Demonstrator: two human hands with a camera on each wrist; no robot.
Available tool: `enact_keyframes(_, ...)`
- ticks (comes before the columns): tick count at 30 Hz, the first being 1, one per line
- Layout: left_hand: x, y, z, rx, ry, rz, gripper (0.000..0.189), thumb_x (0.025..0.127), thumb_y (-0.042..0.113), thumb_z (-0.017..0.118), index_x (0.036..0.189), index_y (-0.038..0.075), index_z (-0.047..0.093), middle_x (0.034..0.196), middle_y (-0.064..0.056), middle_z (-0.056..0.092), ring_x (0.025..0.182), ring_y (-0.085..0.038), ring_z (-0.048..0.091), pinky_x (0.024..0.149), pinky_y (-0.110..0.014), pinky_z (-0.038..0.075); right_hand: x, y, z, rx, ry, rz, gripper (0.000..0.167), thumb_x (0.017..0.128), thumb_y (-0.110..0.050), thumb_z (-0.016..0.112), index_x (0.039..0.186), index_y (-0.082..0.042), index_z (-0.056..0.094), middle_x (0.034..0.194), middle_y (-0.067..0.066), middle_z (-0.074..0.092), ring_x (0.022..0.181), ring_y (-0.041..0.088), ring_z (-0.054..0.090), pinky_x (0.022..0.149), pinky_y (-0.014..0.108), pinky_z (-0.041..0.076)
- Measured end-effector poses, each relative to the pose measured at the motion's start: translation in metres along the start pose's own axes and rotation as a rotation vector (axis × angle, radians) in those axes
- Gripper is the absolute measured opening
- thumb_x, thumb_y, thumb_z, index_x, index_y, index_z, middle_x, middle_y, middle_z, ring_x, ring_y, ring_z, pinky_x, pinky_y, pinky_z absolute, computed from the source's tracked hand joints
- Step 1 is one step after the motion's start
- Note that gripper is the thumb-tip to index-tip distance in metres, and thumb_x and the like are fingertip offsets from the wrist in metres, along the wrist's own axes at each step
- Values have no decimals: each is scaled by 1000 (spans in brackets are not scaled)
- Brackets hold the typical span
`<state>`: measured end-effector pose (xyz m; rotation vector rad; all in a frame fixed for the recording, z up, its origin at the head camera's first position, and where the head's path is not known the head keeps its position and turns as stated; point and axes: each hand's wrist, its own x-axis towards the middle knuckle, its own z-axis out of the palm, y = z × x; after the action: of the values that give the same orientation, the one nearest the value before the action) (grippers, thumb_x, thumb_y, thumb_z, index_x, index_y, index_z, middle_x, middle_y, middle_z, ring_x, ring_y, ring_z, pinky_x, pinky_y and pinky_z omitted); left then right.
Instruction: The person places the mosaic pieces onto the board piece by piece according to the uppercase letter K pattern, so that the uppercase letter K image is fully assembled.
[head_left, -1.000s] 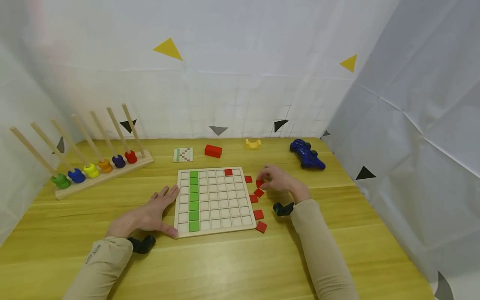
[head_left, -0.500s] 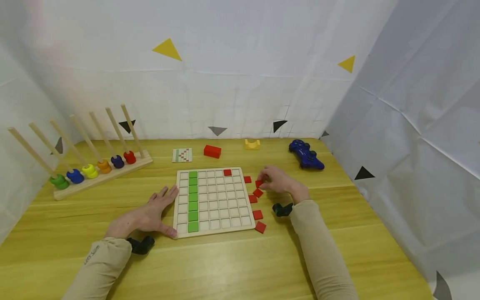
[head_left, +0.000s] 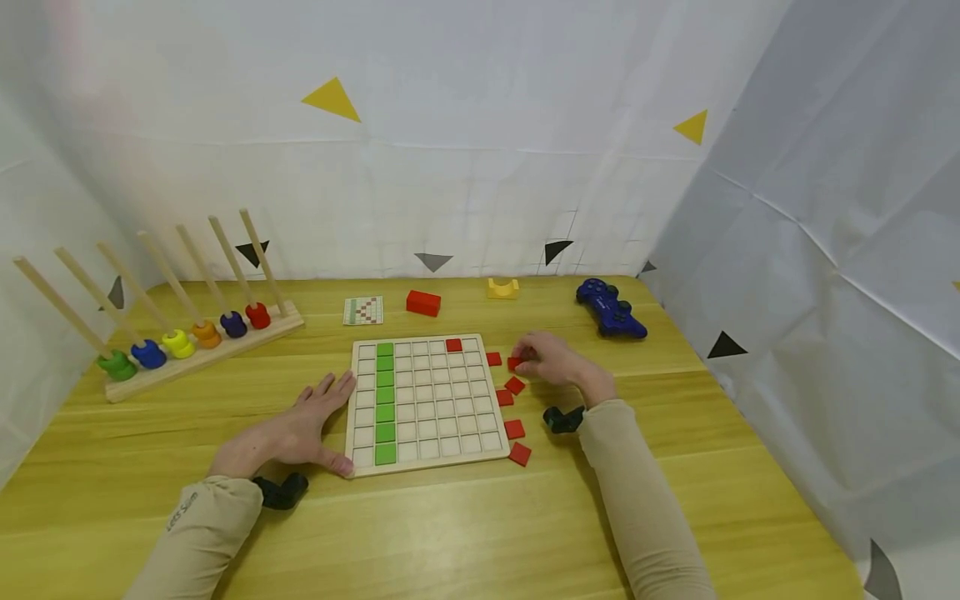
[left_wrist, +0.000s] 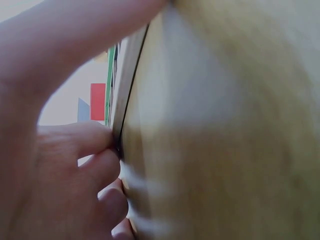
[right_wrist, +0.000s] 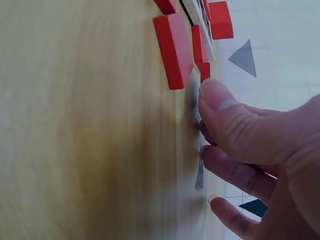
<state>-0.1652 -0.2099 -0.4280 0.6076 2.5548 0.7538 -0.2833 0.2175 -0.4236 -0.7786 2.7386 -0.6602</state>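
Note:
A square wooden grid board (head_left: 426,411) lies on the table, a column of green tiles (head_left: 385,412) in it and one red tile (head_left: 453,345) near its top right. My left hand (head_left: 303,425) spreads its fingers along the board's left edge, thumb at the lower corner. Right of the board, the thumb and fingers of my right hand (head_left: 553,358) pinch a red square tile (head_left: 514,364), partly covered by the fingertips. Several more red tiles (head_left: 515,386) lie loose between that hand and the board. The right wrist view shows the thumb (right_wrist: 215,97) beside red tiles (right_wrist: 174,50).
Behind the board lie a small pattern card (head_left: 363,311), a red block (head_left: 423,303) and a yellow arched block (head_left: 502,289). A blue game controller (head_left: 611,308) sits at back right. A wooden peg rack (head_left: 161,370) with coloured beads stands at left. A white patterned cloth hangs behind.
The pinched red tile has shifted slightly left and away with the fingertips of my right hand. My left hand stays at the board's edge.

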Motion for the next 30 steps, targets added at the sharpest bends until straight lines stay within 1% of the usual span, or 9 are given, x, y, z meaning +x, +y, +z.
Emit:
enact_keyframes(3,0,1,0,-2,3,13,136,67,56,87,159,-1,4,166,-25,-1,151,-47,-6,119,-66,-1,0,0,0,15,2,8,17,96,-12,68,111,-5,66,107,8,65,101,24,60,93,43,51)
enact_keyframes(5,-1,2,0,-9,3,17,136,67,55,87,159,-1,4,166,-25,-1,151,-47,-7,119,-66,-1,-1,-3,-1,25,5,7,17,96,-13,67,111,-5,66,106,8,66,99,23,60,92,43,51)
enact_keyframes(8,-2,3,-1,-17,3,10,135,67,54,87,159,-1,5,166,-25,-1,151,-47,-7,118,-66,-1,0,-17,-3,17,8,-25,19,97,-16,67,113,-5,66,106,7,66,98,21,61,91,41,52)
enact_keyframes(11,-2,3,-1,-20,4,4,136,67,54,87,159,-1,5,166,-25,-1,151,-48,-7,118,-67,-1,5,-38,-5,-12,-10,-67,20,97,-19,67,113,-7,66,107,5,67,98,20,61,90,39,52)
enact_keyframes(14,-1,2,-1,-10,-1,-7,136,66,56,87,160,0,4,166,-24,-2,151,-46,-7,119,-66,-1,15,-58,-4,-43,-44,-96,20,97,-21,67,113,-9,66,108,4,65,98,20,59,89,36,52)
enact_keyframes(18,0,1,0,1,-4,2,136,67,57,86,159,0,4,166,-25,-1,151,-47,-6,119,-66,-1,31,-77,2,-84,-72,-97,20,97,-22,67,113,-9,66,110,3,63,98,19,59,89,33,52)
enact_keyframes(21,0,1,0,4,0,16,136,67,56,86,159,-2,4,166,-26,-1,151,-48,-6,119,-66,-1,45,-86,9,-112,-81,-88,21,96,-23,69,111,-10,66,109,3,62,98,19,59,89,31,51)
enact_keyframes(24,0,1,0,2,1,19,136,68,55,86,159,-1,4,166,-25,-1,151,-47,-6,119,-66,-1,55,-93,16,-127,-92,-100,20,95,-22,69,110,-10,67,106,3,61,96,19,58,88,31,51)
enact_keyframes(30,0,0,-1,-1,2,19,136,67,56,86,159,-1,4,166,-25,-1,151,-47,-6,119,-66,-1,68,-101,29,-130,-98,-108,15,96,-17,68,108,-9,66,99,5,57,91,20,51,83,33,47)
